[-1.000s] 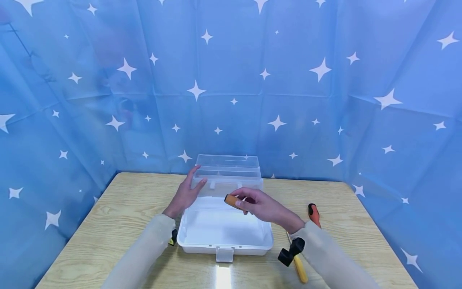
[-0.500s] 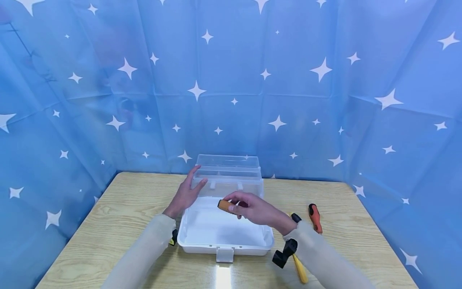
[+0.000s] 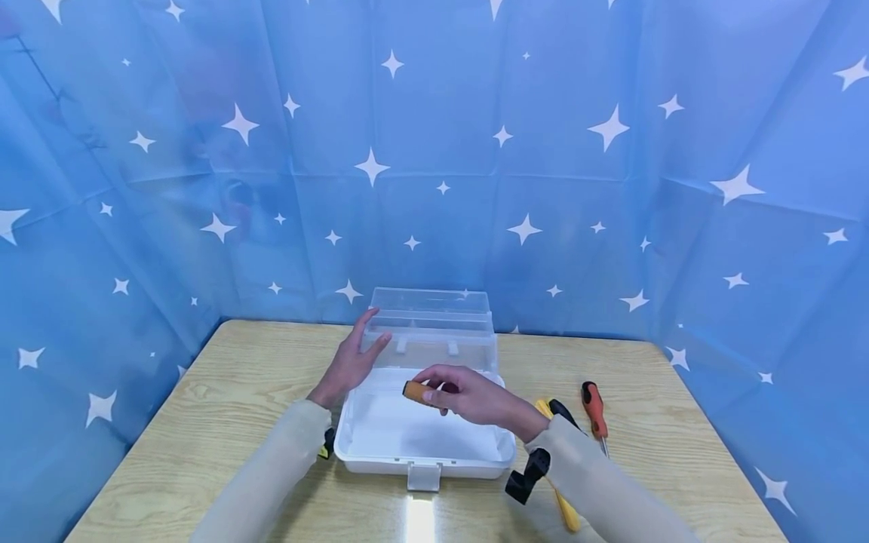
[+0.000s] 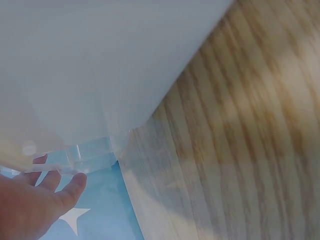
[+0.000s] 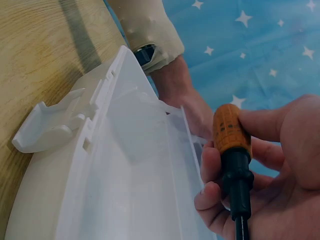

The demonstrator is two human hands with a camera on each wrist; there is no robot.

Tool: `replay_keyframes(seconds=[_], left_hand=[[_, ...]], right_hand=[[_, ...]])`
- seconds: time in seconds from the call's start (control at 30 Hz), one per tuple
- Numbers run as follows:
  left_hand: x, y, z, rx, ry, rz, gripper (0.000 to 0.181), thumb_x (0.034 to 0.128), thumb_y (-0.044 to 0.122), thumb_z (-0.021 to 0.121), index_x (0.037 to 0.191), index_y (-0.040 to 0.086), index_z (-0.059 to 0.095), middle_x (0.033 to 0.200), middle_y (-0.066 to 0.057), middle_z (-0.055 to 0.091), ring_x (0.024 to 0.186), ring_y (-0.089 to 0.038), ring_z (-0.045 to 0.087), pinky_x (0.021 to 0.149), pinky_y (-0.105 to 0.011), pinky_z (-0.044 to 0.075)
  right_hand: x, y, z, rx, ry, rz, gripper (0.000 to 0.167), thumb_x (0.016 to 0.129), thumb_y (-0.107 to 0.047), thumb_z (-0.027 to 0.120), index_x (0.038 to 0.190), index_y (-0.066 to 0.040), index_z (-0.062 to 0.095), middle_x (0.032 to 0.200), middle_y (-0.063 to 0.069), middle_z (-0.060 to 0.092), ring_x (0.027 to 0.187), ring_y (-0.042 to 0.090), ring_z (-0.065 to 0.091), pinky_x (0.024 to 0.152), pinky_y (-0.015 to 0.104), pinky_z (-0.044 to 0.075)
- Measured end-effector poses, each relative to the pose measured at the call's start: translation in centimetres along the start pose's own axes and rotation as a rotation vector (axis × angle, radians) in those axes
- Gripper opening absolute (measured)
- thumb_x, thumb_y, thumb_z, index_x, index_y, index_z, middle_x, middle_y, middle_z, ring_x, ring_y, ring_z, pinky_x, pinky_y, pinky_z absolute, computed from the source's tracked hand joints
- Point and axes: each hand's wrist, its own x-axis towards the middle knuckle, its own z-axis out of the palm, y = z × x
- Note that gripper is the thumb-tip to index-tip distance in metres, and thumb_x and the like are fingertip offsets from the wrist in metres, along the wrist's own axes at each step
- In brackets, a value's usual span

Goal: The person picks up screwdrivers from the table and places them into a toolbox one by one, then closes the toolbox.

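Observation:
A white toolbox (image 3: 380,461) stands on the table with its clear lid (image 3: 434,326) raised at the back. My left hand (image 3: 348,371) holds the lid's left edge, thumb on the inner side; in the left wrist view several fingertips (image 4: 75,184) lie at that edge. Above the box's inside, my right hand (image 3: 471,396) grips a screwdriver (image 5: 232,132) by its orange and black handle. The handle's butt points left in the head view. Only the start of its dark shaft shows in the right wrist view; the tip is out of sight.
Right of the box lie a red and black screwdriver (image 3: 594,411) and a yellow-handled tool (image 3: 569,513), partly under the right sleeve. Yellow and black handles (image 3: 545,408) show beside that forearm. A black and yellow object (image 3: 327,445) is half hidden by the left wrist. The box's front latch (image 3: 424,477) hangs down.
My right hand has moved left and slightly toward me with the screwdriver, further over the box. The yellow and black handles by the right forearm have come into view. The left hand stays put.

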Motion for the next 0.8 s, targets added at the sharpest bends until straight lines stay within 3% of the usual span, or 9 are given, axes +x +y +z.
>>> replay_keyframes(seconds=[0.2,0.47,0.63,0.8], left_hand=[[0.0,-0.1,0.0,0.003,0.0,0.011,0.074,0.0943,0.068,0.046,0.156,0.037,0.02,0.165,-0.004,0.018,0.15,-0.036,0.021,0.113,-0.067,0.025],[0.1,-0.2,-0.1,-0.007,-0.006,0.01,0.075,0.093,0.07,0.046,0.155,0.039,0.019,0.165,-0.004,0.02,0.149,-0.037,0.022,0.112,-0.068,0.027],[0.0,-0.1,-0.1,-0.017,-0.01,0.013,0.076,0.092,0.071,0.046,0.156,0.039,0.019,0.165,-0.004,0.02,0.149,-0.038,0.023,0.111,-0.068,0.028],[0.0,-0.1,-0.1,-0.021,-0.007,0.008,0.076,0.0913,0.072,0.046,0.155,0.04,0.02,0.165,-0.004,0.021,0.149,-0.038,0.024,0.111,-0.068,0.028]], right_hand=[[0.3,0.4,0.3,-0.018,-0.014,0.009,0.03,0.104,-0.023,0.053,0.13,-0.012,0.06,0.109,0.008,0.062,0.078,0.018,0.06,0.073,0.038,0.053],[0.5,0.9,0.7,-0.018,-0.021,0.031,0.027,0.104,-0.021,0.054,0.128,-0.015,0.061,0.105,0.004,0.062,0.077,0.018,0.059,0.072,0.039,0.052],[0.6,0.9,1.1,-0.009,-0.044,0.03,0.026,0.104,-0.021,0.053,0.127,-0.016,0.062,0.106,0.004,0.063,0.078,0.018,0.06,0.076,0.046,0.054],[0.7,1.1,1.4,-0.017,-0.075,0.032,0.026,0.104,-0.021,0.054,0.128,-0.015,0.062,0.106,0.003,0.064,0.078,0.018,0.061,0.076,0.042,0.056]])
